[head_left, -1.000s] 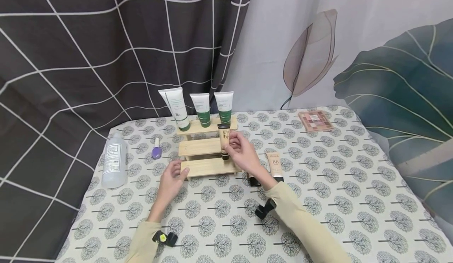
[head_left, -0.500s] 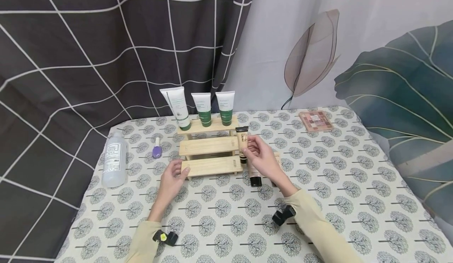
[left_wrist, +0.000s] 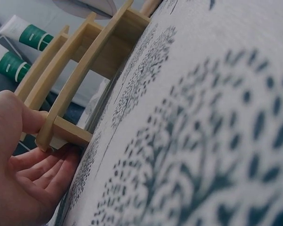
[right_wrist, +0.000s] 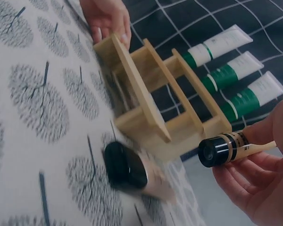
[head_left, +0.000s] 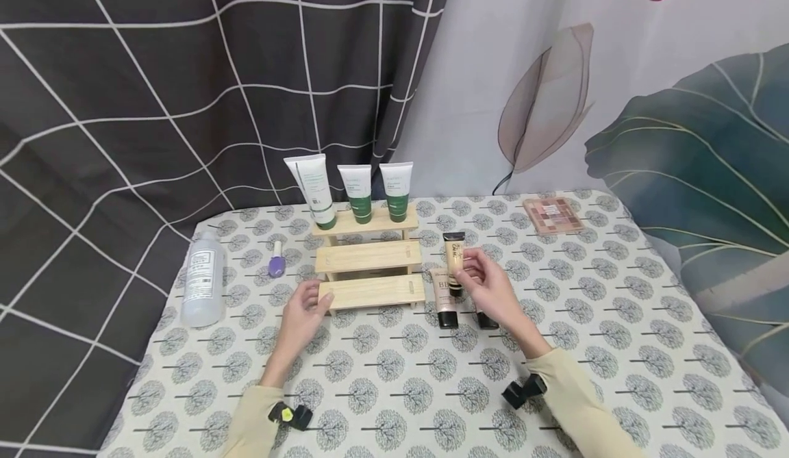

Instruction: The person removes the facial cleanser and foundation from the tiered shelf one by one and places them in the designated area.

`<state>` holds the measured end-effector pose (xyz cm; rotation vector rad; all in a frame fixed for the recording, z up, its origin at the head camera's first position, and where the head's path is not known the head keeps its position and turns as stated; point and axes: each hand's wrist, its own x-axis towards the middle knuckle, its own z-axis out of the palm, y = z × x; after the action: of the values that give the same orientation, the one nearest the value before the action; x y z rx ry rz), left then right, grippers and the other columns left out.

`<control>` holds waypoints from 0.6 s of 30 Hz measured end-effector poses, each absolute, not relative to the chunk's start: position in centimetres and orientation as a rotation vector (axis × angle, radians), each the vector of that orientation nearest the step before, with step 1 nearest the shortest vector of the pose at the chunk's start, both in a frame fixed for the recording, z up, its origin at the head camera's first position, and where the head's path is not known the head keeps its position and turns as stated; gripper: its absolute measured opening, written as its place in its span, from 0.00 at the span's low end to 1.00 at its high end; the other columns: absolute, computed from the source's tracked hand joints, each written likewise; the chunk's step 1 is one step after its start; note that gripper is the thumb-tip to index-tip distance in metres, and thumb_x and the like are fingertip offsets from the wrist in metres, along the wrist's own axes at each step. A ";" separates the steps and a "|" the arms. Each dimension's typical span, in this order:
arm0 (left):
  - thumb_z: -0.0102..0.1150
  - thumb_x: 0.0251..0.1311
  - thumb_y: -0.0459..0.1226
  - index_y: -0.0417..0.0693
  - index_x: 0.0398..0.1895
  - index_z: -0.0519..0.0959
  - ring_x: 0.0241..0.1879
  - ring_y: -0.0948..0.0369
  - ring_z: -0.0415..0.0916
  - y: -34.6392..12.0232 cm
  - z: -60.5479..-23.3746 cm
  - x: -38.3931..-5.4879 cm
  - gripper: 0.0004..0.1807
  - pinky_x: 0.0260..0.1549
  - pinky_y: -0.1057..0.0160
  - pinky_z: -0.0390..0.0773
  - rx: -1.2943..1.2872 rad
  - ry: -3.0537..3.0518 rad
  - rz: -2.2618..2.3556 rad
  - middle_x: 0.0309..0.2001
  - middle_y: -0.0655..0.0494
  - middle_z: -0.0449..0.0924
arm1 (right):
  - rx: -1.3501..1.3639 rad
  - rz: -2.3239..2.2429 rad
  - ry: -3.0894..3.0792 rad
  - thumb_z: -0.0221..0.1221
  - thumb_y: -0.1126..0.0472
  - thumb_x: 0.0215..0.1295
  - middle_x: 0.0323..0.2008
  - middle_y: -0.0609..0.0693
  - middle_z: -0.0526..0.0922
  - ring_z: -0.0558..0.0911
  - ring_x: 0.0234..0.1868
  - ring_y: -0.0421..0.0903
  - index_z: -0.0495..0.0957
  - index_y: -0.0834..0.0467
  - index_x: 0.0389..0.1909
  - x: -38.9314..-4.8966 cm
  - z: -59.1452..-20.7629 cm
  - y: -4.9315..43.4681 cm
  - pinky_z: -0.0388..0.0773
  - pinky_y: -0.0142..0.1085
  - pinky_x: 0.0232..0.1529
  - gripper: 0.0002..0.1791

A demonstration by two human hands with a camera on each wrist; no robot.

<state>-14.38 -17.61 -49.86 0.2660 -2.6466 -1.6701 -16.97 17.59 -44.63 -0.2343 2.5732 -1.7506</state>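
Note:
My left hand (head_left: 303,314) grips the left end of the lowest step of a three-step wooden display rack (head_left: 368,257), thumb on top and fingers underneath in the left wrist view. My right hand (head_left: 492,285) pinches a small gold tube with black ends (head_left: 455,258) and holds it upright, to the right of the rack. Behind the held tube, a beige BB cream tube (head_left: 444,294) lies on the cloth. A black cap (head_left: 487,321) of another tube shows beneath the right hand, the rest hidden. Three white-and-green tubes (head_left: 396,191) stand on the rack's top step.
On the left are a clear labelled bottle (head_left: 203,280) and a small purple bottle with a white cap (head_left: 277,263). An eyeshadow palette (head_left: 553,215) lies at the back right. Curtains (head_left: 185,68) hang behind the tree-patterned tablecloth (head_left: 370,389).
My right hand has carried the gold tube rightward, away from in front of the rack's steps to above the beige tubes. The left hand keeps its grip on the rack.

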 end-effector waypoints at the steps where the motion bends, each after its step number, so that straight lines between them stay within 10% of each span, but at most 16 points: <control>1: 0.62 0.68 0.43 0.40 0.67 0.69 0.59 0.45 0.78 -17.6 -49.9 -14.4 0.28 0.62 0.47 0.79 0.264 -2.647 -1.673 0.59 0.37 0.79 | -0.226 -1.744 2.576 0.59 0.65 0.70 0.50 0.64 0.83 0.84 0.46 0.49 0.69 0.68 0.61 -16.9 -44.7 18.0 0.80 0.21 0.49 0.22; 18: 0.62 0.69 0.43 0.40 0.68 0.68 0.60 0.44 0.77 -17.6 -49.9 -14.3 0.29 0.63 0.46 0.78 0.255 -2.649 -1.668 0.60 0.36 0.78 | -0.030 -1.553 2.709 0.58 0.58 0.74 0.54 0.65 0.82 0.82 0.46 0.41 0.67 0.67 0.65 -14.6 -45.0 24.6 0.78 0.20 0.47 0.26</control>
<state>-14.34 -17.60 -49.91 0.2552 -2.6487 -1.6677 -14.62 24.62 -44.96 -0.0295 2.7093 -1.5529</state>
